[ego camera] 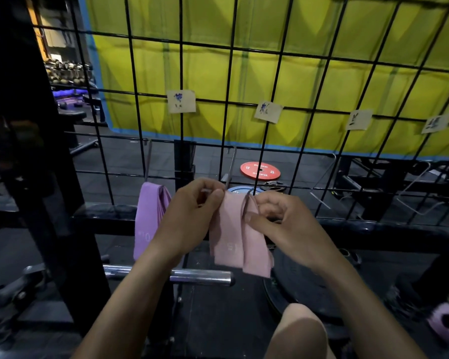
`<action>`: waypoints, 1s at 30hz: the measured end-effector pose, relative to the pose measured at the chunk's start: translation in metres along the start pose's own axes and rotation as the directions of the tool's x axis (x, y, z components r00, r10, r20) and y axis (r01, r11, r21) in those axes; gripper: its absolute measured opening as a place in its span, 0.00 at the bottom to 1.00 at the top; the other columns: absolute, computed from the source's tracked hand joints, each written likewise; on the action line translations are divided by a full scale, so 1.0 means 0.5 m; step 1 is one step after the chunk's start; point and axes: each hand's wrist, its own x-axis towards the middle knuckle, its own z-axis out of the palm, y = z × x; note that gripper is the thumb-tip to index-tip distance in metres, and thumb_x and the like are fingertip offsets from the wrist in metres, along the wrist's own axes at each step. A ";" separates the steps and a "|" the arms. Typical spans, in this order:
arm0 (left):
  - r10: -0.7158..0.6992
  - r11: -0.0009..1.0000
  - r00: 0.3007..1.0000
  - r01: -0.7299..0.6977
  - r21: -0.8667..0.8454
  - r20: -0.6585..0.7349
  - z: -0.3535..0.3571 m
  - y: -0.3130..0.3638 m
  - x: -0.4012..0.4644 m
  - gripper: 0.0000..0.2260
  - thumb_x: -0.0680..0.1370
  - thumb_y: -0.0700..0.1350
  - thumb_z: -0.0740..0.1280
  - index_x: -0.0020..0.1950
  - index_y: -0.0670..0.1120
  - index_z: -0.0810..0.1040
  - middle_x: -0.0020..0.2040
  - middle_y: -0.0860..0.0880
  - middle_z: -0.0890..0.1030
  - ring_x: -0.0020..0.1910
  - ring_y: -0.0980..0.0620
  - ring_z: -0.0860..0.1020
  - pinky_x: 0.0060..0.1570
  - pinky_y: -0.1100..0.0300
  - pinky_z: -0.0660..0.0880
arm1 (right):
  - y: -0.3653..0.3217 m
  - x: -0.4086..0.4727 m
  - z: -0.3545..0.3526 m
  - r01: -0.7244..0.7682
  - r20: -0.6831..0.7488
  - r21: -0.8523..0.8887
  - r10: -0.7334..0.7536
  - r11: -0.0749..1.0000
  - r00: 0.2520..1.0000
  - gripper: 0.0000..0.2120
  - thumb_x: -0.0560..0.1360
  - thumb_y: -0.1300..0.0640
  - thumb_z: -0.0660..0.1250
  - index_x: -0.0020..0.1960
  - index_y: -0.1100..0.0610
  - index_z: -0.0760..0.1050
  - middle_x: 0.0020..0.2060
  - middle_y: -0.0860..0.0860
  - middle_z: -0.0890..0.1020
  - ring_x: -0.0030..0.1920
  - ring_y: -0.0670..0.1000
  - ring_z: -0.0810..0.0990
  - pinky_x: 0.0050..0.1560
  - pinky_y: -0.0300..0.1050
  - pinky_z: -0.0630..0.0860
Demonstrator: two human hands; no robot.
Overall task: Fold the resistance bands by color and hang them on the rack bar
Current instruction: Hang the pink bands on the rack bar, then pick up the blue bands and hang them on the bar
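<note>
Behind everything stands a black wire grid (244, 99) with a yellow sheet (283, 35) hanging past it and small paper labels (181, 101) clipped along one wire. Metal hooks hang from the grid; the purple band (151, 216) is already draped on one hook (148, 161) at the left, folded, with its long side hanging straight down.

The pink band (240, 242) hangs the same way — long axis vertical, top edge just under the next hook (231, 167). The left hand (192, 216) pinches its upper left corner between thumb and fingers, and the right hand (278, 218) pinches the upper right part, where a thin loop of the band's edge stands up. Both hands are at equal height, so neither is clearly nearer to the hook, which lies just above and slightly behind the left hand's fingertips. I judge the band must go up and over it.

Below, a chrome bar (200, 277) lies on the dark floor; a red weight plate (260, 171) rests beyond the grid.
</note>
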 end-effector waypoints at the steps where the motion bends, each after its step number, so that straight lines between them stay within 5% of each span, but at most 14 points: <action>1: -0.027 0.998 1.000 0.028 -0.062 0.015 -0.001 0.004 -0.006 0.06 0.83 0.48 0.63 0.54 0.54 0.79 0.49 0.50 0.83 0.45 0.52 0.80 0.50 0.44 0.80 | -0.002 -0.002 -0.001 0.008 0.007 0.014 -0.008 1.000 1.000 0.02 0.77 0.58 0.70 0.48 0.51 0.81 0.35 0.47 0.83 0.37 0.49 0.82 0.41 0.49 0.75; 3: -0.054 0.987 0.998 0.056 -0.149 0.015 -0.002 0.009 -0.016 0.06 0.83 0.48 0.63 0.55 0.53 0.79 0.50 0.45 0.83 0.45 0.49 0.79 0.47 0.45 0.79 | -0.006 -0.009 0.006 0.012 0.007 0.072 -0.012 0.997 1.000 0.01 0.77 0.59 0.70 0.48 0.53 0.80 0.33 0.46 0.82 0.35 0.47 0.80 0.38 0.45 0.74; 7: -0.049 0.990 0.997 0.040 -0.139 -0.059 0.000 0.002 -0.017 0.07 0.84 0.49 0.61 0.55 0.53 0.79 0.46 0.49 0.83 0.42 0.54 0.77 0.42 0.58 0.73 | 0.013 -0.021 0.058 0.021 -0.073 0.116 -0.013 0.993 0.997 0.06 0.76 0.59 0.72 0.53 0.53 0.80 0.46 0.47 0.86 0.46 0.49 0.84 0.49 0.49 0.80; 13: -0.059 0.993 0.998 0.057 -0.104 -0.019 0.008 -0.021 -0.033 0.06 0.85 0.48 0.60 0.59 0.56 0.75 0.52 0.55 0.82 0.51 0.54 0.81 0.51 0.52 0.80 | 0.046 -0.045 0.076 -0.039 -0.075 0.135 0.050 0.990 0.996 0.08 0.80 0.51 0.66 0.59 0.47 0.78 0.51 0.45 0.85 0.52 0.47 0.84 0.56 0.58 0.80; 19: -0.071 0.989 0.997 0.067 -0.131 -0.028 0.017 -0.027 -0.034 0.08 0.85 0.44 0.60 0.61 0.54 0.75 0.51 0.52 0.82 0.49 0.53 0.81 0.48 0.56 0.77 | 0.047 -0.044 0.068 -0.035 -0.255 -0.068 0.016 0.997 0.967 0.01 0.76 0.53 0.71 0.48 0.48 0.81 0.42 0.41 0.85 0.46 0.38 0.82 0.47 0.34 0.77; 24: -0.098 0.978 0.995 0.093 -0.186 -0.019 0.020 -0.031 -0.041 0.09 0.84 0.43 0.60 0.61 0.52 0.76 0.52 0.52 0.83 0.51 0.52 0.81 0.51 0.55 0.78 | 0.054 -0.031 0.090 -0.066 -0.257 -0.009 0.062 0.998 0.965 0.04 0.74 0.57 0.74 0.42 0.52 0.80 0.37 0.46 0.85 0.39 0.47 0.84 0.43 0.53 0.84; 27: -0.056 0.995 0.997 0.052 -0.082 -0.051 0.019 -0.038 -0.043 0.07 0.84 0.44 0.61 0.60 0.52 0.75 0.50 0.53 0.82 0.49 0.53 0.81 0.48 0.57 0.78 | 0.060 -0.027 0.100 -0.069 -0.260 0.007 0.068 0.998 0.963 0.05 0.72 0.59 0.76 0.41 0.52 0.81 0.36 0.46 0.85 0.39 0.47 0.85 0.43 0.53 0.84; 30: 0.027 0.986 0.995 -0.012 0.168 -0.091 0.016 -0.034 -0.051 0.05 0.84 0.46 0.61 0.59 0.54 0.72 0.48 0.59 0.81 0.47 0.59 0.80 0.47 0.57 0.80 | 0.064 -0.032 0.086 -0.081 -0.240 -0.056 0.065 0.995 0.968 0.05 0.72 0.56 0.77 0.42 0.49 0.82 0.37 0.43 0.85 0.41 0.42 0.84 0.47 0.42 0.81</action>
